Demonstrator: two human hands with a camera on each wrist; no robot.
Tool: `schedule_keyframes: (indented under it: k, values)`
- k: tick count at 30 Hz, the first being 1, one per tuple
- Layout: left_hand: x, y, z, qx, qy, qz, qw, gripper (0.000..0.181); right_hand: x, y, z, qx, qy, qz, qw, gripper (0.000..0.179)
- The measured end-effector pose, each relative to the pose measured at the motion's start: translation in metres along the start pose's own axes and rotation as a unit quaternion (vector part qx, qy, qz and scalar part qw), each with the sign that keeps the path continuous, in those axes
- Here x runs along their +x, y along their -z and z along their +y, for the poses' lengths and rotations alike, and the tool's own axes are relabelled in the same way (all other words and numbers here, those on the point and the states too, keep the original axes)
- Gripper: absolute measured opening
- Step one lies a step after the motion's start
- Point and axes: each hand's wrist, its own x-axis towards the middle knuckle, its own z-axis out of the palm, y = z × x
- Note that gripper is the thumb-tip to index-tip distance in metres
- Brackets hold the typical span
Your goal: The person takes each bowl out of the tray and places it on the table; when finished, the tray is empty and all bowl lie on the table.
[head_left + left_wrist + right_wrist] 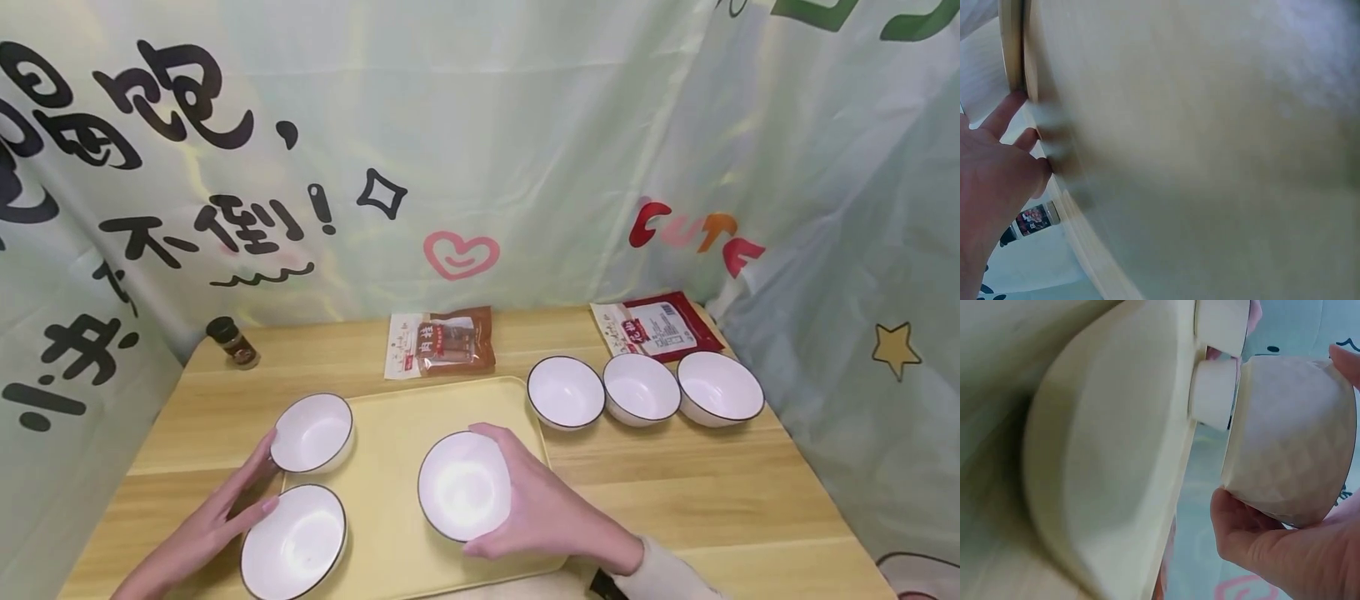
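My right hand [546, 510] grips a white, dark-rimmed bowl [465, 486] above the yellow tray [384, 475]. The right wrist view shows this bowl's faceted outer wall [1297, 444], with a gap between it and the tray. Two more such bowls, an upper one [313, 433] and a lower one [295, 542], stand along the tray's left side. Beside them lies my left hand [213, 527], its thumb at the lower bowl's rim and its fingers extended along the upper bowl's left side. Part of those fingers is hidden behind the upper bowl.
Right of the tray, a row holds three bowls: left [566, 393], middle [642, 389] and right [720, 388]. Behind stand a brown spice packet [453, 342], a red packet [660, 327] and a dark-capped jar [233, 342]. A printed cloth [525, 167] hangs along the table's back.
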Motion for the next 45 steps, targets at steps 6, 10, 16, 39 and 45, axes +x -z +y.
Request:
schedule_keyframes:
  k: [6,10,16,39,45]
  values:
    - [0.001,0.003,0.002,0.007,0.007,0.003,0.9999,0.086,-0.012,0.019,0.006,-0.019,-0.007,0.038,0.9991,0.125]
    - [0.0,0.004,0.002,0.005,0.007,0.002,1.0,0.086,-0.021,0.027,0.009,-0.028,-0.01,0.055,0.9981,0.126]
    - [-0.002,0.004,0.001,0.004,0.001,0.001,1.0,0.087,-0.034,0.037,0.014,-0.028,-0.035,0.081,0.9957,0.127]
    - [0.0,0.003,0.002,0.011,-0.013,0.01,0.9998,0.087,-0.086,0.08,0.049,-0.125,-0.056,0.145,0.9799,0.134]
    - [-0.001,0.001,0.001,0.014,-0.009,0.01,0.9998,0.087,-0.092,0.082,0.059,-0.145,-0.057,0.149,0.9766,0.132]
